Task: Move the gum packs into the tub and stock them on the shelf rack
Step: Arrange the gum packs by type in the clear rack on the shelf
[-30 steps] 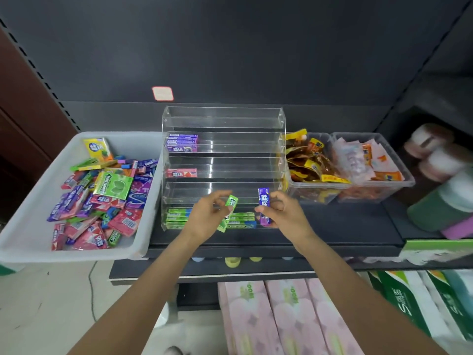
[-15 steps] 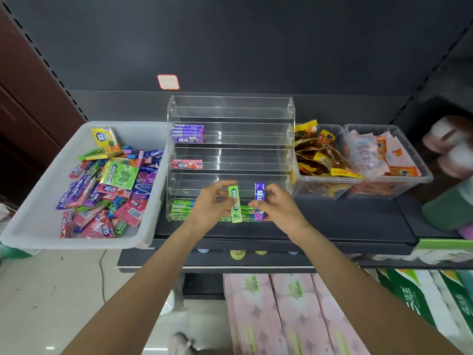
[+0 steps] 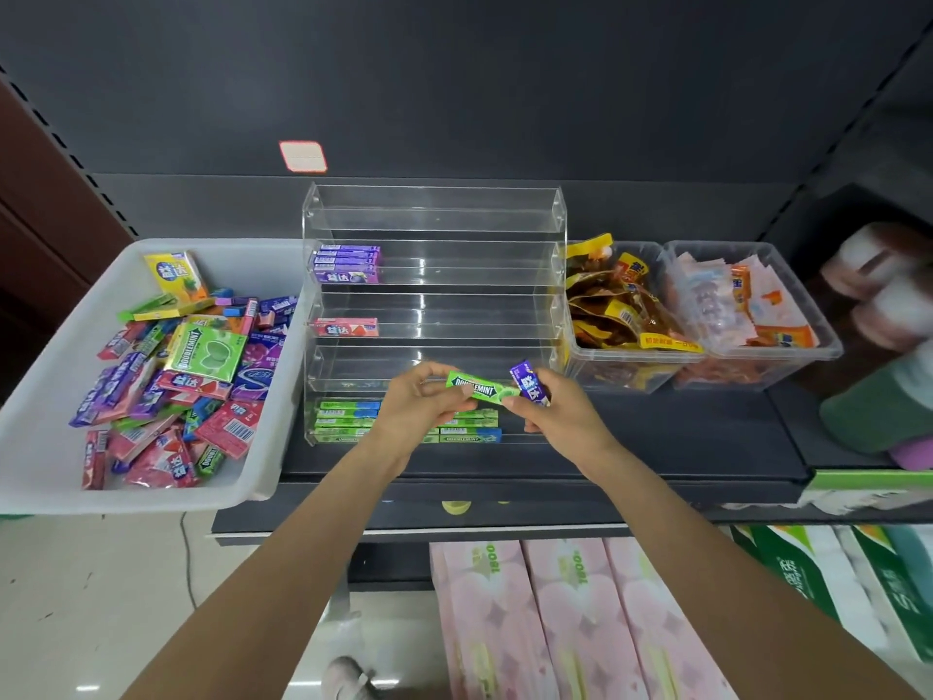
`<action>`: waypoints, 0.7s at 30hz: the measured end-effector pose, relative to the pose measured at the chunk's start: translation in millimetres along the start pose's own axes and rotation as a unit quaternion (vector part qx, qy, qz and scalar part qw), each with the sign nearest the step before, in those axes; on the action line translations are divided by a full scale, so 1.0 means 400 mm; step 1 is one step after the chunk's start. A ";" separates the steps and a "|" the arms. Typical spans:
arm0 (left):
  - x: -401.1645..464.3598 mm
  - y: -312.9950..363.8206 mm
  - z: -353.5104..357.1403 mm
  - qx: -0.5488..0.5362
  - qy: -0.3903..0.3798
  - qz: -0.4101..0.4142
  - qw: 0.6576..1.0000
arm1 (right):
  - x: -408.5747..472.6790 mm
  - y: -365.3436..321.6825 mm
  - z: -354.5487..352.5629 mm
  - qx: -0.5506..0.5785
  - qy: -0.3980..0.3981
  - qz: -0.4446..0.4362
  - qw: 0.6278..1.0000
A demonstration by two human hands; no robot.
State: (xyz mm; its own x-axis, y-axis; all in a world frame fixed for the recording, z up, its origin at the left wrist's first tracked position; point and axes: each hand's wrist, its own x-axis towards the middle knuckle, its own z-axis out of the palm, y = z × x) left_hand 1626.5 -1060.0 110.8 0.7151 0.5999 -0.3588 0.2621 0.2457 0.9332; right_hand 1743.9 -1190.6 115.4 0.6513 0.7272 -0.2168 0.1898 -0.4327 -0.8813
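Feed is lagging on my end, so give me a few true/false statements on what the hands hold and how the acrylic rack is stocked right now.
1. The left hand grips a green Doublemint pack. True.
2. The right hand is empty. False: it holds a purple pack.
3. The acrylic rack has its top tier stocked. False: that tier shows no packs.
4. Green packs lie in the bottom tier. True.
5. The white tub holds only green packs. False: the colours are mixed.
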 end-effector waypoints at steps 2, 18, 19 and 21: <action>0.006 -0.008 -0.004 0.065 0.014 0.031 0.997 | 0.004 0.011 -0.003 -0.014 0.010 -0.001 1.000; 0.071 -0.075 -0.019 0.390 0.073 0.222 0.891 | 0.031 0.069 0.000 0.021 0.038 0.007 0.999; 0.069 -0.083 -0.019 0.394 0.069 0.233 0.886 | 0.031 0.072 -0.001 0.016 0.041 -0.001 0.999; 0.061 -0.095 -0.021 0.400 0.067 0.245 0.881 | 0.031 0.075 -0.002 0.017 0.046 -0.009 0.999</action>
State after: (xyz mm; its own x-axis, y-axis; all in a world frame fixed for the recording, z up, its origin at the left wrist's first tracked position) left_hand 1628.7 -1048.3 66.5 0.8006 0.5821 0.1419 0.3538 -0.6504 0.6722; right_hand 1758.1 -1195.0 86.8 0.7135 0.6816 -0.1625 0.1777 -0.4003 -0.8990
